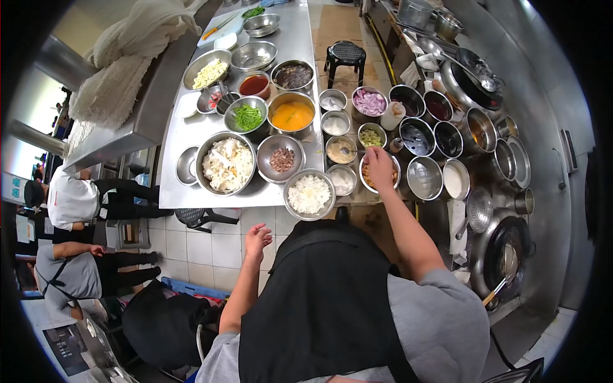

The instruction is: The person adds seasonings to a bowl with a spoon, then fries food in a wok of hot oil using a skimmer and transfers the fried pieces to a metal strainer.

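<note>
My right hand (380, 169) is closed at the end of a spoon (355, 152), whose head lies in a small bowl of tan granules (340, 157). Beneath that hand is a bowl of orange-brown pieces (369, 181), partly hidden by it. A bowl of chopped green vegetable (371, 135) sits just beyond my fingers. My left hand (258, 240) hangs in the air short of the table edge, empty, its fingers loosely curled and apart. Nearest to it on the table is a steel bowl of white rice (310, 195), at the corner.
Bowls of shredded white food (225, 165), chopped meat (282, 160), yellow liquid (292, 115) and cut greens (248, 119) crowd the steel table (167, 185). Sauce pots (418, 137) and a wok (504, 252) stand right. A black stool (345, 57) is ahead; two people (73, 198) stand left.
</note>
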A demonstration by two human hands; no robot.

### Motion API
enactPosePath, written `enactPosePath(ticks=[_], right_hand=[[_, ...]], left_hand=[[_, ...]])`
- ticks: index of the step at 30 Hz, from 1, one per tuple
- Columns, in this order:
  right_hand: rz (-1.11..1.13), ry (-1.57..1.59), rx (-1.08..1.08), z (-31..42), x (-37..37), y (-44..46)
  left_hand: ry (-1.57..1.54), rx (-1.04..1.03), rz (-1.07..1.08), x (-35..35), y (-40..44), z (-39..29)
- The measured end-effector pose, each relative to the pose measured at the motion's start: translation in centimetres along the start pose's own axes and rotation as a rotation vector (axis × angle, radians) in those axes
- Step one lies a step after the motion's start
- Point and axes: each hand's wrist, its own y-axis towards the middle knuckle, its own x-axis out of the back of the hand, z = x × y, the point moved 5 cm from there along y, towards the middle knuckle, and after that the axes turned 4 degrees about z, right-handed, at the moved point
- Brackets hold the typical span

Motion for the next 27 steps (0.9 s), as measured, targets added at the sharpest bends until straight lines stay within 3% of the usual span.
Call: enactPosePath(ticks=[2, 4, 7, 9, 16, 18, 21, 22, 23, 24, 25, 27], right_hand=[[0.036, 0.009, -0.029, -1.8, -1.8, 0.6], [0.125, -0.391, 0.236, -2.1, -4.5, 0.7], [0.482, -0.658, 0.182, -3.5, -6.6, -1.0], [0.123, -0.732, 0.323, -2.2, -5.5, -4.0], [0.092, -0.462, 0.204, 1.4, -1.1, -13.8], [0.218, -0.388, 0.085, 1.6, -1.2, -17.4], [0.246, -0.393, 0.042, 1.7, -1.4, -21.9], [0.250, -0.375, 0.024, 1.8, -1.3, -23.1], [0.245, -0.413, 0.057, 1.7, -1.1, -24.0], [0.239, -0.444, 0.076, 1.8, -0.7, -24.7], [0.225, -0.459, 0.064, 1.3, -0.1, -25.3], [0.179, -0.470, 0.056, 0.5, 0.9, -26.2]], left_hand=[[0.036, 0.019, 0.034, -0.7, 0.4, 0.1], [0.062, 0.000, 0.045, -1.1, 0.6, -0.1], [0.026, -0.047, 0.074, -1.2, 0.8, -0.4], [0.017, -0.048, 0.075, -1.0, 0.4, -0.3], [-0.036, -0.116, 0.078, -0.2, -1.4, 0.7], [0.029, -0.185, 0.044, -1.0, -2.1, -1.2], [0.286, -0.661, 0.150, -4.7, -5.7, -9.2], [0.584, -0.888, 0.047, -5.0, -6.5, -12.0], [0.643, -0.975, 0.126, -6.6, -9.2, -16.5], [0.732, -1.209, -0.034, -7.9, -12.7, -21.1], [0.260, -1.215, 0.009, -5.9, -10.6, -22.6], [0.181, -1.794, 0.000, -8.6, -19.3, -33.0]])
